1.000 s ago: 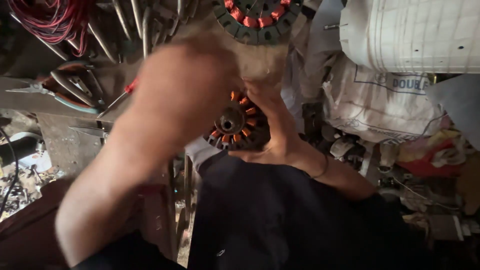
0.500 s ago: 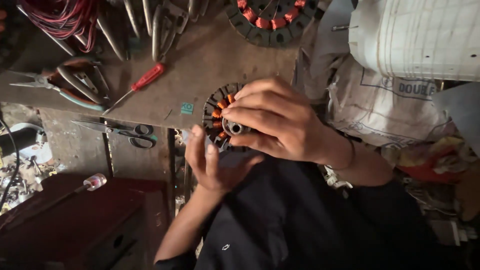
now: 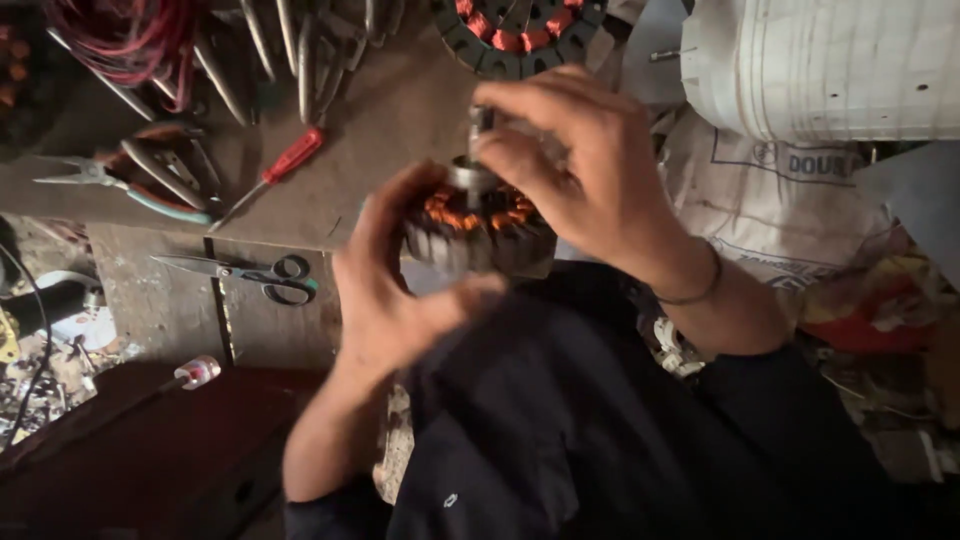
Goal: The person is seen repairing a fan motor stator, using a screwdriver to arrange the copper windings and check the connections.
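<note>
Motor stator [image 3: 478, 232] now lifted higher than before, left hand [image 3: 385, 290] cupping its side, right hand [image 3: 575, 170] pinching its metal shaft [image 3: 478, 150], scissors [image 3: 255, 272] left of the left hand.

Copper-wound dull metal stator [image 3: 478, 232]

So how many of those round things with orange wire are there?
2. One wound motor core is held between the left hand and right hand. The other core lies at the bench's top edge, partly cut off. More may be hidden.
</note>
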